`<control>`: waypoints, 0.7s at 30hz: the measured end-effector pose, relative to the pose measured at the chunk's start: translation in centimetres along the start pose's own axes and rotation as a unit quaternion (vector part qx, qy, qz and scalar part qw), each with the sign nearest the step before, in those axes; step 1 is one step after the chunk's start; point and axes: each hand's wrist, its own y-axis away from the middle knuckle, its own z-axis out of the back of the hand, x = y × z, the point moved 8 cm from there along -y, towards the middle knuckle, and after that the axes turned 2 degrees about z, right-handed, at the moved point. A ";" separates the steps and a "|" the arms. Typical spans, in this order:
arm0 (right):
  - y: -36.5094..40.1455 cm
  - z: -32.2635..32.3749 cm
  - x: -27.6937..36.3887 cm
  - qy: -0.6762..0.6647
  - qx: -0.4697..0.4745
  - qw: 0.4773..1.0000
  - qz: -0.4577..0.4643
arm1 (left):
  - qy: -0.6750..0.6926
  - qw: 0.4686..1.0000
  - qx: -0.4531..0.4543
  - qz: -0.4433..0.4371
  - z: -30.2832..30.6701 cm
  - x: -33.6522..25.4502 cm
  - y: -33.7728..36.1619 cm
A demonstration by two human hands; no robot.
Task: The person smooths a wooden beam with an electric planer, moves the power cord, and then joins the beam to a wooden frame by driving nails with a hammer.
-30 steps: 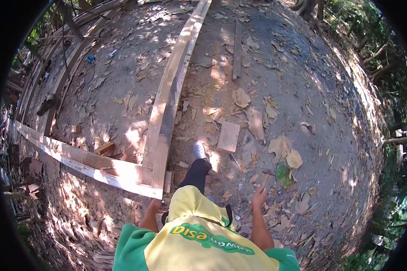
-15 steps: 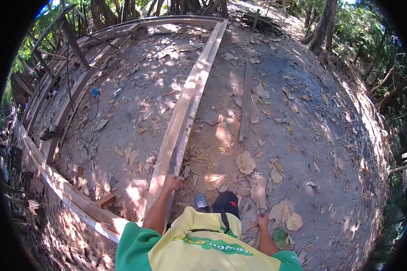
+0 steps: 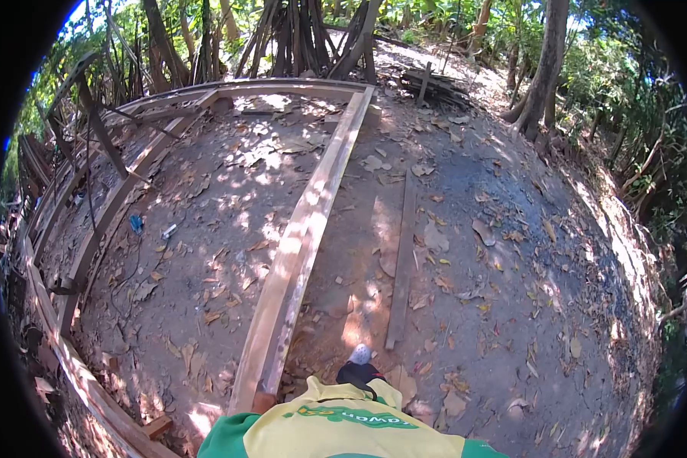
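Note:
A long wooden beam [image 3: 301, 237] runs from beside my body to the far end of a timber frame. At its near end, just beyond the green left sleeve, a small patch of my left arm or hand [image 3: 264, 402] shows against the wood. No fingers are visible there, so what it holds stays hidden. My right hand is out of view; only the right sleeve [image 3: 481, 449] appears at the bottom edge. One of my shoes [image 3: 360, 354] stands on the ground right of the beam.
A narrow plank [image 3: 402, 267] lies on the leaf-strewn soil to the right. Curved timbers [image 3: 118, 200] and a low side beam [image 3: 91, 378] form the frame's left part. A blue object [image 3: 136, 223] lies inside it. Stacked wood [image 3: 439, 90] and a tree trunk [image 3: 543, 72] stand behind.
My view has tilted up, so beam and plank sit lower in the picture. The left hand, earlier visible at the beam with a dark blade-like piece beside it, is mostly hidden; the right has left view.

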 end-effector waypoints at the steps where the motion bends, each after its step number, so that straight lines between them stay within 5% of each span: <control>1: -3.3 3.1 5.3 0.048 -0.014 0.997 0.056 | -0.072 0.997 0.002 -0.037 0.7 -2.8 -0.5; 3: -5.3 9.8 21.2 0.233 -0.103 0.938 0.236 | -0.147 0.985 -0.010 -0.086 2.0 -9.0 -1.1; 5: -8.8 15.1 34.1 0.098 -0.143 0.964 0.200 | -0.242 0.952 -0.059 -0.177 3.4 -16.0 -3.8; 6: -7.1 17.3 42.5 0.171 -0.070 0.969 0.166 | -0.289 0.927 -0.097 -0.220 4.2 -19.9 -5.6; 7: -9.3 19.2 49.5 0.181 -0.140 0.932 0.280 | -0.307 0.910 -0.135 -0.244 5.6 -23.9 -7.7; 8: -7.8 21.6 56.7 0.127 -0.289 0.839 0.442 | -0.292 0.913 -0.143 -0.248 6.5 -27.6 -9.5; 9: -12.3 22.2 61.5 0.096 -0.173 0.908 0.370 | -0.232 0.937 -0.126 -0.228 7.3 -31.0 -12.3; 10: -10.2 24.1 67.2 0.073 -0.193 0.896 0.393 | 0.113 0.988 -0.099 -0.045 8.4 -31.9 -15.3; 11: -9.9 25.0 72.1 0.066 -0.179 0.896 0.401 | 0.204 0.977 -0.063 0.004 8.8 -35.6 -16.8; 14: -12.8 27.2 83.8 0.029 -0.183 0.855 0.485 | 0.245 0.967 -0.028 -0.062 11.4 -47.4 -25.7; 16: -17.3 27.2 89.1 0.016 -0.203 0.835 0.512 | 0.363 0.931 0.022 -0.009 13.1 -54.3 -31.7; 17: -19.1 27.3 90.6 0.028 -0.192 0.842 0.503 | 0.206 0.978 0.010 -0.024 14.8 -58.4 -34.3; 18: -21.2 27.4 91.0 0.109 -0.283 0.816 0.492 | 0.044 0.998 -0.004 -0.039 16.4 -62.9 -36.5; 20: -24.3 27.2 88.9 0.123 -0.112 0.952 0.258 | -0.249 0.963 -0.025 -0.102 18.4 -69.9 -45.1; 21: -29.2 26.1 85.1 0.030 -0.034 0.989 0.141 | -0.405 0.904 -0.047 -0.130 19.0 -73.8 -48.7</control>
